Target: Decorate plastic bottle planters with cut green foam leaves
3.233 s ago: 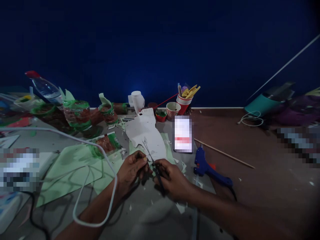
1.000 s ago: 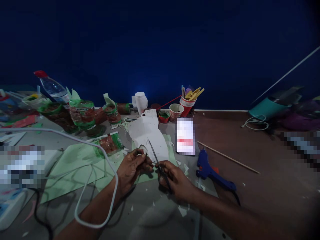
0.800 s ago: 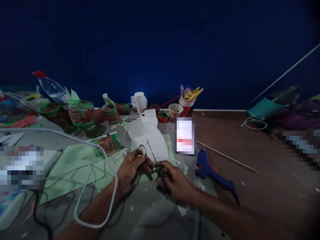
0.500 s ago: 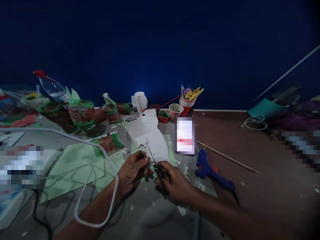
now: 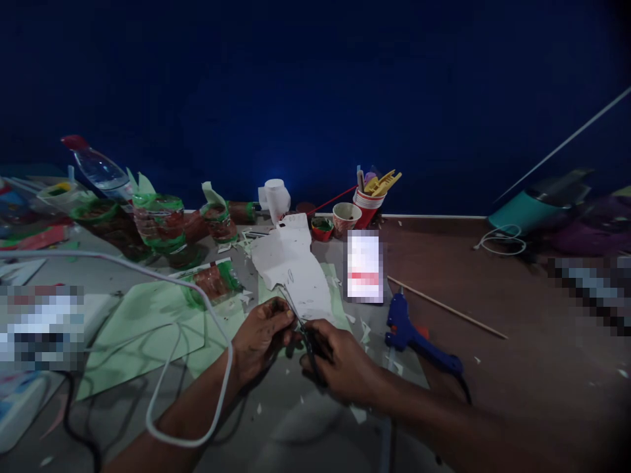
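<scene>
My right hand (image 5: 340, 358) is closed around the handles of a pair of dark scissors (image 5: 309, 348). Their thin blades point up and left, right beside the fingertips of my left hand (image 5: 269, 332). The left fingers are pinched together, and whatever small thing is between them is too dark to make out. Just beyond both hands lies a cut white paper sheet (image 5: 296, 263) with small pencil outlines on it, partly over a pale green sheet (image 5: 339, 289).
A blue glue gun (image 5: 411, 335) and a wooden stick (image 5: 448, 307) lie to the right, near a lit phone (image 5: 365, 266). Brown-and-green wrapped bottle pieces (image 5: 158, 223) stand at back left. A white cable (image 5: 224, 381) loops above my left forearm. Paper scraps litter the table.
The scissors have moved slightly left, their blades now closer to my left fingertips. My right hand has shifted a little left with them. The left hand stays nearly in place.
</scene>
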{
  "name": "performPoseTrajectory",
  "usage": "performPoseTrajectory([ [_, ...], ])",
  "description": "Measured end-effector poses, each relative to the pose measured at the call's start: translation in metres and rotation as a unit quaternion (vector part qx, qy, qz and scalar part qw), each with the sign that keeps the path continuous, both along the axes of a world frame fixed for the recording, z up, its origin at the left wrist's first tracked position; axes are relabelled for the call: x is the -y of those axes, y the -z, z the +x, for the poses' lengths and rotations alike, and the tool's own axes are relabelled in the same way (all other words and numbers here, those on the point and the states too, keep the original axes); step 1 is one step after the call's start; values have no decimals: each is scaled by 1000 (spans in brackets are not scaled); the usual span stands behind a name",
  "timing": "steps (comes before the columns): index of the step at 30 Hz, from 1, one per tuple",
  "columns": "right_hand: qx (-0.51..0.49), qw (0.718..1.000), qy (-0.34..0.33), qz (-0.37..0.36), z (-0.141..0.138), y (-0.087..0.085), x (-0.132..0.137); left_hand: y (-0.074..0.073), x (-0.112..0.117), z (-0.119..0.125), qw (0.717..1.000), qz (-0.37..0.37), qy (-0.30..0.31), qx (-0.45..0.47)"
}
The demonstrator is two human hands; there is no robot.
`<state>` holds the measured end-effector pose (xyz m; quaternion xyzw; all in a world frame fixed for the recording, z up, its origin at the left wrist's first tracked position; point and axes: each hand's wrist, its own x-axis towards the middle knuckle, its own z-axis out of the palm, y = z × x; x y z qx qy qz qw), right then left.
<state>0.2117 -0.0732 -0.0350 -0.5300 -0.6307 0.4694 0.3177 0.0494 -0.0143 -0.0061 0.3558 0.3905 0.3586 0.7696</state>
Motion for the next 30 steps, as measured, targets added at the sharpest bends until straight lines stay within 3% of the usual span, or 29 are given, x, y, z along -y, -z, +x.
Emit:
performPoseTrajectory([
  [10,-23,1000,-3,-11,-1,1,-2,5,-1,-1,1000,13,18,-19],
  [22,17,1000,-9,0,1,-1,-3,6,-3,-2,1000,8,11,-16],
  [30,-22,999,13,-26,2,-4,-3,6,-2,-3,1000,-3,18,6],
])
